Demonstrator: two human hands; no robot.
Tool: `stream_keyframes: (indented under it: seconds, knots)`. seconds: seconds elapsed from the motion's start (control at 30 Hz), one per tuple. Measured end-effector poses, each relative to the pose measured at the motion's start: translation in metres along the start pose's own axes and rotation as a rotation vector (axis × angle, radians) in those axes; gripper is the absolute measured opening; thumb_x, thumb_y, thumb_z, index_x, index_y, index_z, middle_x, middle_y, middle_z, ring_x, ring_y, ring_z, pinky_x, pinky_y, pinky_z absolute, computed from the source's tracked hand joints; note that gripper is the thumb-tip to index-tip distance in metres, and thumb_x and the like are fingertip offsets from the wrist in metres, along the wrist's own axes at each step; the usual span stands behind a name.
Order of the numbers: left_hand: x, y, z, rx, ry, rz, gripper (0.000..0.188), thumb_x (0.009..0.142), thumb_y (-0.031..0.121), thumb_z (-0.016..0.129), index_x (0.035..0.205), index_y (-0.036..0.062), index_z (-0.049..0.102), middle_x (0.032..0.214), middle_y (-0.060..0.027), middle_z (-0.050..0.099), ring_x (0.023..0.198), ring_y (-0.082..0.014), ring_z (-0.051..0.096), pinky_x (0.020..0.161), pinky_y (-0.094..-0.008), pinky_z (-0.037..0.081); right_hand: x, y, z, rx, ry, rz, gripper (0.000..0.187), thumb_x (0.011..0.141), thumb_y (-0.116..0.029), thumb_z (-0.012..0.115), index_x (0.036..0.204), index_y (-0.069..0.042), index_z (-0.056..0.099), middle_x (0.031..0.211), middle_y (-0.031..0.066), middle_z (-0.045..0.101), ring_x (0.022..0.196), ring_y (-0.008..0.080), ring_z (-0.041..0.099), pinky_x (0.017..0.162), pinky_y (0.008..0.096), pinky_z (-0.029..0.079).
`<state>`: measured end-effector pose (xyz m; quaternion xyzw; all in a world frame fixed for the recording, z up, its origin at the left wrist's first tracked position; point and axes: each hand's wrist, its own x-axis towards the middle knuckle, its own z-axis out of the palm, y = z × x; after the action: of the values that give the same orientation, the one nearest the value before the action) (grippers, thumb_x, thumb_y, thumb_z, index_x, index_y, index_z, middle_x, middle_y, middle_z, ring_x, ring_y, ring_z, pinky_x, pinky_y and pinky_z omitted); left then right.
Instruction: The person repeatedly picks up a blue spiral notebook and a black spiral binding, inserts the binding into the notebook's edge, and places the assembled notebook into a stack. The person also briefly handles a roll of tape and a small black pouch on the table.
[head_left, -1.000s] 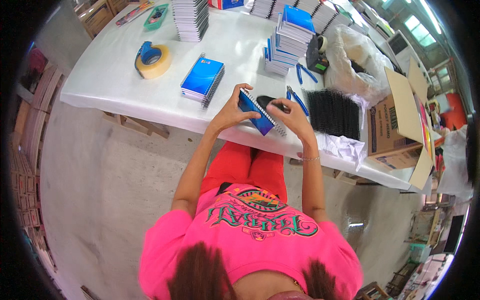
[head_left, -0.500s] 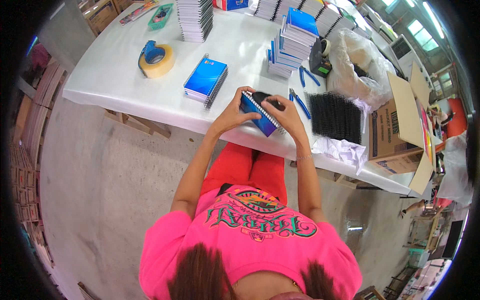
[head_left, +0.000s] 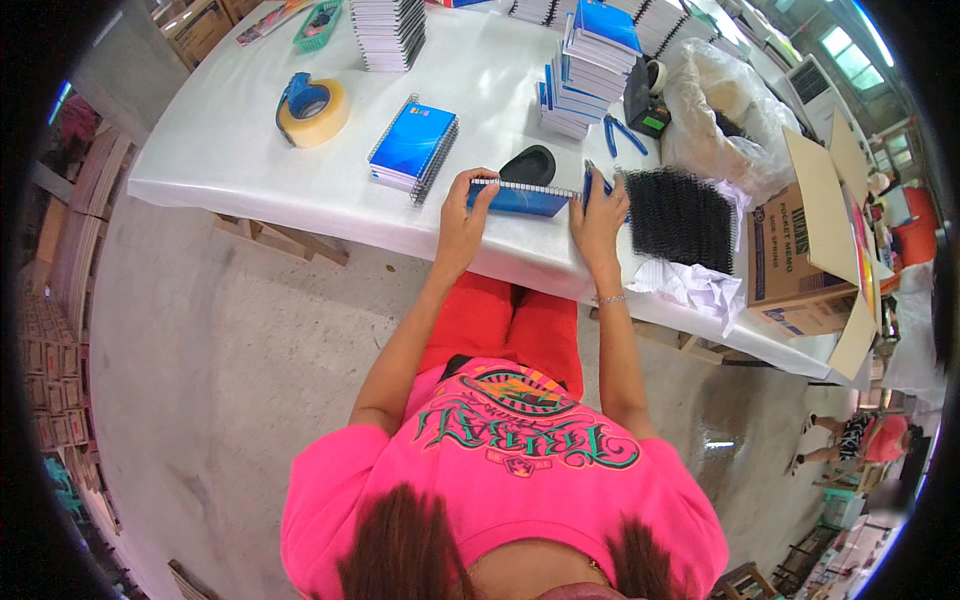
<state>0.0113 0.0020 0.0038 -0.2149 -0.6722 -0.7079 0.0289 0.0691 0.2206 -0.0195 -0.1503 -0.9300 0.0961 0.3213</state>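
Note:
My left hand [head_left: 463, 222] pinches the left end of a small blue notebook [head_left: 528, 202], tilted with its wire-threaded spine upward near the table's front edge. At the notebook's other end, my right hand [head_left: 600, 225] is closed around blue-handled cutting pliers [head_left: 588, 178], whose lower part my fingers cover. Just behind the notebook lies a black oval object [head_left: 529, 165]. A second pair of blue-handled pliers [head_left: 622, 136] rests farther back. Beside my right hand is a mass of black spiral wire coils [head_left: 682, 222]. To the left sits a short stack of blue spiral notebooks [head_left: 412, 143].
A tape roll on a blue dispenser [head_left: 313, 110] lies at left. Stacks of notebooks [head_left: 388, 35] and unbound blue-covered books [head_left: 585, 82] stand at the back. Rightward are a plastic bag [head_left: 715, 115], crumpled paper [head_left: 690, 285] and an open carton [head_left: 800, 250].
My right hand has moved from the notebook's spine to the pliers on the right and closed on them. The notebook has turned so its spine runs nearly level across.

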Motion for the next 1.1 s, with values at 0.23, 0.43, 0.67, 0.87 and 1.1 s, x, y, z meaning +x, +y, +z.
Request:
stream_keyframes:
  seconds: [0.23,0.43,0.67,0.87,1.1]
  knots:
    - [0.011,0.006,-0.010,-0.042,-0.021,-0.093,0.025,0.092,0.017,0.068,0.112,0.0029,0.065,0.092,-0.0015,0.065,0.079,-0.0066,0.055,0.070,-0.0204,0.044,0.018,0.007,-0.013,0.065,-0.010,0.172,0.051,0.089,-0.022,0.063,0.136,-0.008,0.047,0.120,0.0253,0.049,0.113,0.0401,0.046,0.095,0.0525,0.037]
    - [0.017,0.011,-0.019,-0.032,-0.086,-0.178,0.024,0.091,0.014,0.068,0.112,0.0030,0.068,0.093,-0.0015,0.068,0.079,-0.0067,0.060,0.069,-0.0210,0.049,0.010,-0.048,-0.079,0.460,0.245,0.142,0.047,0.080,-0.008,0.074,0.124,-0.004,0.061,0.115,0.0138,0.056,0.095,0.0213,0.055,0.085,0.0318,0.047]
    - [0.013,0.014,-0.021,0.018,-0.111,-0.119,0.024,0.091,0.007,0.065,0.114,0.0016,0.068,0.092,-0.0055,0.072,0.079,-0.0066,0.064,0.070,-0.0219,0.053,-0.038,-0.117,-0.070,0.549,-0.006,-0.139,0.053,0.076,-0.016,0.076,0.126,-0.010,0.061,0.116,0.0185,0.058,0.104,0.0339,0.059,0.088,0.0416,0.049]
    - [0.007,0.021,-0.019,-0.039,-0.096,-0.153,0.023,0.093,0.004,0.061,0.115,-0.0018,0.067,0.098,-0.0055,0.070,0.089,-0.0075,0.064,0.075,-0.0217,0.051,-0.046,-0.127,-0.060,0.559,-0.054,-0.137,0.055,0.075,-0.014,0.076,0.128,-0.011,0.061,0.116,0.0174,0.057,0.104,0.0328,0.060,0.088,0.0402,0.050]
    - [0.001,0.016,-0.016,-0.069,-0.052,-0.129,0.024,0.092,0.003,0.063,0.115,-0.0027,0.067,0.096,-0.0055,0.071,0.086,-0.0072,0.064,0.073,-0.0214,0.052,-0.051,-0.127,-0.051,0.573,-0.065,-0.112,0.054,0.077,-0.012,0.075,0.129,-0.013,0.061,0.116,0.0158,0.057,0.094,0.0306,0.064,0.079,0.0370,0.053]
